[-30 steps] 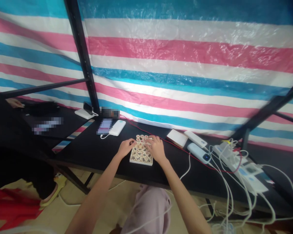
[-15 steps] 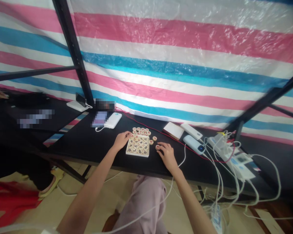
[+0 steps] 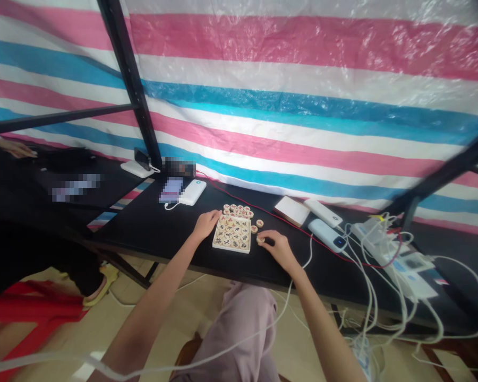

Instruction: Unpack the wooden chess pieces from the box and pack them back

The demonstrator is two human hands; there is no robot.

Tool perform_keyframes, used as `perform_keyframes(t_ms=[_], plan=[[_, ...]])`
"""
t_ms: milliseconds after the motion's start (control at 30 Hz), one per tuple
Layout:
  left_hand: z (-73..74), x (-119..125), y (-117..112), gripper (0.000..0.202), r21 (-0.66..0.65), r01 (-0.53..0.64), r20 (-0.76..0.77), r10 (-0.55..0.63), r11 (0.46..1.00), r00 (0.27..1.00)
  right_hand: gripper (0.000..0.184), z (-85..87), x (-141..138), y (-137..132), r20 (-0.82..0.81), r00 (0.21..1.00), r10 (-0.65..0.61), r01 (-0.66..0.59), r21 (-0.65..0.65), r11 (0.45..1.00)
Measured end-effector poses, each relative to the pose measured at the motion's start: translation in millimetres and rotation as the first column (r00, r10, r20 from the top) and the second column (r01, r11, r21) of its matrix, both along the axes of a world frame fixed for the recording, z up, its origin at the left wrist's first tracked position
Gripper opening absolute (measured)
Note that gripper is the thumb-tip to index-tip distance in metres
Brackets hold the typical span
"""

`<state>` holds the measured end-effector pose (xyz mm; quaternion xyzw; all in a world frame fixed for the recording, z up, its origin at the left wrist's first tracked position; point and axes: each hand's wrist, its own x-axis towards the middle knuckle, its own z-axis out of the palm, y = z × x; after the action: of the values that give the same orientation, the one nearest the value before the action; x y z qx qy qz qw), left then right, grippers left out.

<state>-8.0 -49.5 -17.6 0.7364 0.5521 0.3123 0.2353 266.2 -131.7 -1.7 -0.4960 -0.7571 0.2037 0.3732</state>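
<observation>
A shallow white box (image 3: 231, 250) lies on the black table, filled with rows of round wooden Chinese chess pieces (image 3: 228, 235), mostly with dark characters. With fingers pressed together, my left hand (image 3: 207, 224) grips the box at its far left corner. My right hand (image 3: 278, 248), to the right of the box, pinches one chess piece (image 3: 260, 240) between thumb and fingertips. Two loose red-marked pieces (image 3: 257, 226) lie just beyond that hand. More red-marked pieces (image 3: 239, 209) are grouped behind the box's far edge.
White power banks (image 3: 322, 212) and a small flat box (image 3: 292, 210) lie to the right, beside a power strip (image 3: 390, 260) with tangled cables. A phone (image 3: 171, 190) and white power bank (image 3: 193, 192) lie left. A red cable (image 3: 271, 214) crosses behind. Another person's hand (image 3: 18, 148) is far left.
The view has shifted, so the scene sits slightly further right. My right hand now has the chess piece pinched and tilted, closer to the box. My left hand stays at the box corner.
</observation>
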Motion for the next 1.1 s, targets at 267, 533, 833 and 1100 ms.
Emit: perform_keyframes(t_ms=[267, 533, 833, 1100], plan=[[-3.8, -1, 4, 0.045, 0.001, 0.013, -0.042, -0.013, 1.0, 0.999, 0.016, 13.6, -47, 40, 0.002, 1.0, -0.015, 0.015, 0.129, 0.992], [-2.0, 0, 3, 0.045, 0.01, 0.009, -0.04, -0.009, 1.0, 0.999, 0.01, -3.6, -72, 56, 0.187, 0.982, 0.008, -0.031, 0.121, 0.992], [-4.5, -1, 6, 0.046, 0.014, 0.009, -0.03, -0.009, 1.0, 0.999, 0.02, 5.8, -25, 44, 0.288, 0.893, -0.346, 0.298, 0.198, 0.934], [-1.0, 0, 5, 0.045, -0.002, 0.003, -0.07, -0.004, 1.0, 0.998, 0.019, -10.7, 15, 28, 0.221, 0.962, -0.163, 0.153, 0.061, 0.986]])
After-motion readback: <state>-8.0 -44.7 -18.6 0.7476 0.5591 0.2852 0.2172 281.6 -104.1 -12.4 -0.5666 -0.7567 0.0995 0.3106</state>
